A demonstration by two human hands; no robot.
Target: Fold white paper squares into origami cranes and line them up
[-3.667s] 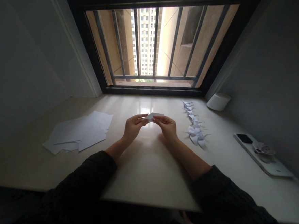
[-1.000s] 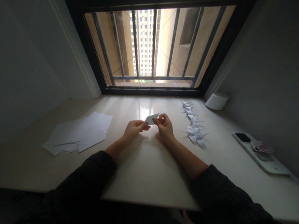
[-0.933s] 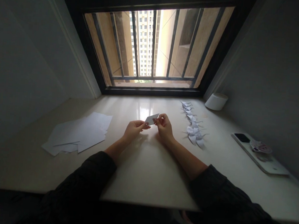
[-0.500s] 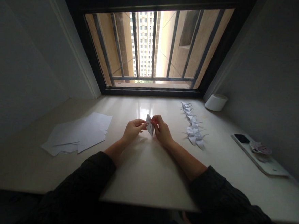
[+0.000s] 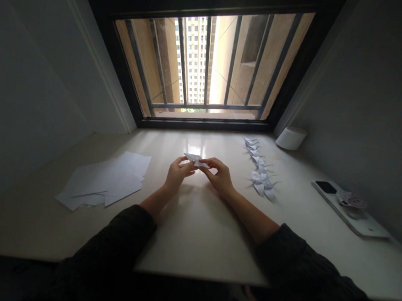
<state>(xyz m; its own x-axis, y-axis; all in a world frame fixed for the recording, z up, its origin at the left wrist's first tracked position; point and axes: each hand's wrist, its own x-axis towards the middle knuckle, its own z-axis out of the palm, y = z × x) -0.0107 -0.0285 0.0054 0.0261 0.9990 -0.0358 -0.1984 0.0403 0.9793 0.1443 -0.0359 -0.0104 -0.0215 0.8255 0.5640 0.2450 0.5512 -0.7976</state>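
- The folded white paper [image 5: 196, 159] is up in both hands, over the middle of the pale counter [image 5: 195, 232], on the near side of the window [image 5: 206, 68].
- The left hand [image 5: 178, 172] pinches it from the left and near side, thumb toward the person and fingers beyond; the grip is closed on the paper.
- The right hand [image 5: 221, 175] also grips it, with thumb and index finger closing on the right end and covering part of it.
- Neither hand is nearer than the other: both touch the paper, which lies between the two sets of fingertips and just past them on the far side.
- Its long axis runs mostly left to right, slanting a little from far left to near right.
- One narrow point sticks out free toward the far left, beyond the left fingers; the opposite end points right and slightly near, partly hidden by the right fingers. The fold lines are too small to tell.
- To the right, apart from the right hand, lies a row of folded paper cranes [image 5: 260, 176], stretching from near to far.
- Loose white sheets [image 5: 113, 176] overlap on the left; a phone [image 5: 364, 222] rests at far right of the scene.
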